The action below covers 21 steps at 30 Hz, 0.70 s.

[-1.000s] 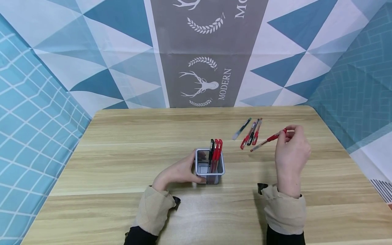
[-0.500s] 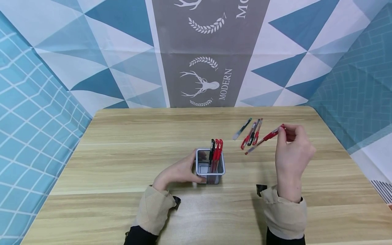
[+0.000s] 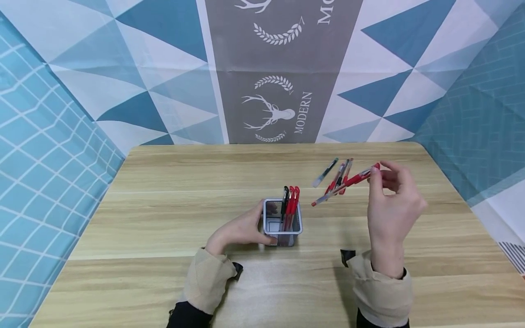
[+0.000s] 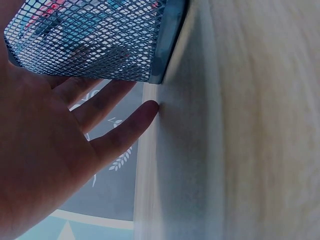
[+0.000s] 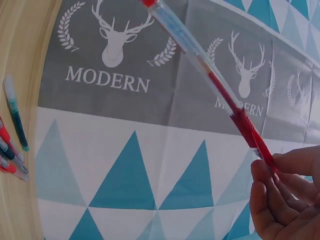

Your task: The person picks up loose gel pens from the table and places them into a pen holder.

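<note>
My left hand [image 3: 242,228] holds a grey metal-mesh pen holder [image 3: 287,239] at its left side, with the thumb at the front and the fingers behind. In the left wrist view, fingers of the left hand [image 4: 45,140] lie along the mesh wall [image 4: 105,45]. One black pen [image 3: 284,200] and two red pens [image 3: 292,205] stand in the holder, caps up. My right hand [image 3: 393,200] pinches a red gel pen [image 3: 352,181] by its capped end, between thumb and fingers. The pen slants down to the left, above the table, its clear end pointing toward the holder.
Beyond the held pen, a green pen [image 3: 326,172] and several red and black pens [image 3: 340,175] lie close together on the wooden table [image 3: 184,182]. A patterned cloth [image 3: 276,59] hangs behind the table's back edge.
The right hand has lifted the red pen slightly, and its lower end has swung left toward the holder. My left hand and the pen holder stay in place.
</note>
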### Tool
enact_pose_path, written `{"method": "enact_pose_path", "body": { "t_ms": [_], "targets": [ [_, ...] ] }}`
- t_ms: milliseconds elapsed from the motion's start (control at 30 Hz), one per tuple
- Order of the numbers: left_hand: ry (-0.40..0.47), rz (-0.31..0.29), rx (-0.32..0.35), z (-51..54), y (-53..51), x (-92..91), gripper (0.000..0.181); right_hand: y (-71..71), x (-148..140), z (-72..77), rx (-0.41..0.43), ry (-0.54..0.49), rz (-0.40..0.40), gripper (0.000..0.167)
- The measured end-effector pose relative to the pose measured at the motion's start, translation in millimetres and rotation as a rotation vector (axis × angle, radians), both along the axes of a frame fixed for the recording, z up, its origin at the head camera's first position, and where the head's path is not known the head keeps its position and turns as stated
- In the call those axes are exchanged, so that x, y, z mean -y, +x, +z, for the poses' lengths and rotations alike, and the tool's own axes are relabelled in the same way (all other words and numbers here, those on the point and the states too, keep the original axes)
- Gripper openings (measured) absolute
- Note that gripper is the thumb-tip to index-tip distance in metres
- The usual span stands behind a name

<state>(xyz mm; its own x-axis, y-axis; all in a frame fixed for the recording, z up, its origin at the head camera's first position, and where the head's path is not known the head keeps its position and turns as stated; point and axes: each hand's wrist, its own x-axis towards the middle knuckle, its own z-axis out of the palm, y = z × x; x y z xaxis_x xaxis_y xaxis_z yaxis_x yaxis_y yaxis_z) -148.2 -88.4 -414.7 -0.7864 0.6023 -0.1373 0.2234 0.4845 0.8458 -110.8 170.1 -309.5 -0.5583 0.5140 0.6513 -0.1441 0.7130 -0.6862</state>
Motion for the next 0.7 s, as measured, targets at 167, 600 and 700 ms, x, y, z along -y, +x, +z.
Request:
{"method": "enact_pose_path", "body": {
  "t_ms": [167,600,700],
  "targets": [
    [0.013,-0.003,0.007,0.7,-0.8,-1.1,0.087,2.2,7.1,2.3,-0.037,-0.001,0.064,0.025],
    [0.029,-0.009,0.002,-1.1,-0.8,-1.4,0.084,2.8,34.4,-1.6,-0.126,0.044,0.278,0.017],
    [0.033,-0.010,-0.001,-1.3,-1.0,-1.3,0.084,1.5,42.9,-5.0,-0.131,0.091,0.324,0.014]
  ]
}}
